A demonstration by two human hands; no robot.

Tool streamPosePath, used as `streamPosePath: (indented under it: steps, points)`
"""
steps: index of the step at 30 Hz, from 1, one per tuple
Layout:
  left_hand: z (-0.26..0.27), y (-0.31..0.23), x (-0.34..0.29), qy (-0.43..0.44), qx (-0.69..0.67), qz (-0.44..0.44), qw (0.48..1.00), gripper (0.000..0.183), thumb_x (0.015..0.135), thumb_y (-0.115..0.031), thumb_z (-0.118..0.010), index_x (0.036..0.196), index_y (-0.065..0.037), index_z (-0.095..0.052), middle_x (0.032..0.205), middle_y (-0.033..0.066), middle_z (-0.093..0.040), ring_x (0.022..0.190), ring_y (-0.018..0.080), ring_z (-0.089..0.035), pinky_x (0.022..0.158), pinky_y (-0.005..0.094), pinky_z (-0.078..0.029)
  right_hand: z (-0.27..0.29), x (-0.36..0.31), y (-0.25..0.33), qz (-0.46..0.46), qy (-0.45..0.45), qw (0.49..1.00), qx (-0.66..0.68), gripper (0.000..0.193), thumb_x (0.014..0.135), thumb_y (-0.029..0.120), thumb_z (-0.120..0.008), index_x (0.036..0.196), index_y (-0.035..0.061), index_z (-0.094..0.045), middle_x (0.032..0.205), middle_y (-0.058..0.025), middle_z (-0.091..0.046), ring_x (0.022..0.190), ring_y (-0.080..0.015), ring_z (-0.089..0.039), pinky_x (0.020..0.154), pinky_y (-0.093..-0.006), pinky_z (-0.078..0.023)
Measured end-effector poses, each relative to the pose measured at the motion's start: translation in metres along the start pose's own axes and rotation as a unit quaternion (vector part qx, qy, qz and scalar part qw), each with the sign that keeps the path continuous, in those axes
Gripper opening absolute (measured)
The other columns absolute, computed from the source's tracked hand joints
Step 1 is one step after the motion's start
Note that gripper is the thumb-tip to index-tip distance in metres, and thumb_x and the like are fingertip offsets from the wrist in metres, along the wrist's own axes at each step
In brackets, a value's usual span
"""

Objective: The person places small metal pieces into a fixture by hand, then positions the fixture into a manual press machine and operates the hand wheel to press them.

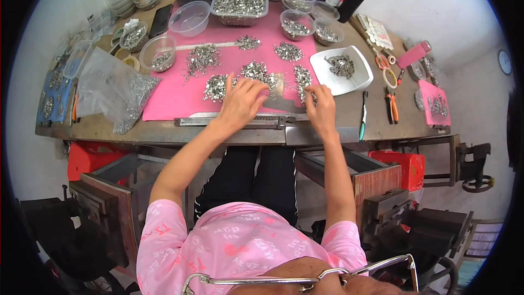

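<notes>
My left hand [243, 100] is over the near edge of the pink mat [164, 98], palm down, fingers bent and apart. Around its fingertips lie a pile of small shiny metal pieces [214, 88] and another metal heap [256, 71]. My right hand [322, 108] is curled at the near end of a narrow metal pile [302, 79], thumb and fingertips close together. Whether a small piece is between them I cannot make out. Between my hands rests a flat metal plate [279, 84]. A steel ruler-like bar [229, 121] runs along the table edge.
A white tray [360, 79] with metal pieces stands right of my right hand. Bowls and a full clear tub [240, 20] line the back. A plastic bag of pieces [128, 98] lies left. Orange-handled pliers [392, 106] and a toothbrush [363, 116] lie right.
</notes>
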State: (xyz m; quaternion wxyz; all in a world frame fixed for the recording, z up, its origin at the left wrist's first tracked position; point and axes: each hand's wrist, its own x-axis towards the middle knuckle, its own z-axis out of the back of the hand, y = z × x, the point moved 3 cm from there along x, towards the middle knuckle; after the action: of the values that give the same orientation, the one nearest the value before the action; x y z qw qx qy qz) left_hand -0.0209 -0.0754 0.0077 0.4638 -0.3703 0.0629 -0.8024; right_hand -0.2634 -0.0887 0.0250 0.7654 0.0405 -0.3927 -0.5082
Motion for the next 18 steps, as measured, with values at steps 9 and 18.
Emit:
streamPosePath:
  steps: [9, 18]
  points:
    - [-0.087, 0.022, 0.094, -0.069, 0.141, -0.083, 0.984, 0.029, 0.09, -0.01, -0.064, 0.119, -0.01, -0.069, 0.118, 0.0055, -0.066, 0.118, 0.0279, -0.055, 0.11, 0.0621, -0.026, -0.064, 0.051, -0.042, 0.003, 0.08, 0.992, -0.099, 0.03, 0.09, 0.011, -0.062, 0.117, -0.0012, -0.065, 0.125, -0.0145, -0.064, 0.118, -0.0334, -0.056, 0.101, -0.049, -0.042]
    - [-0.102, 0.031, 0.13, 0.041, 0.092, -0.079, 0.992, 0.012, 0.086, -0.018, -0.07, 0.094, -0.013, -0.077, 0.099, 0.0071, -0.064, 0.106, 0.0273, -0.055, 0.099, 0.0529, -0.033, -0.053, 0.043, -0.051, 0.047, 0.058, 0.993, -0.088, 0.025, 0.091, 0.009, -0.062, 0.113, 0.0006, -0.069, 0.121, -0.0125, -0.067, 0.118, -0.0307, -0.058, 0.1, -0.0464, -0.041]
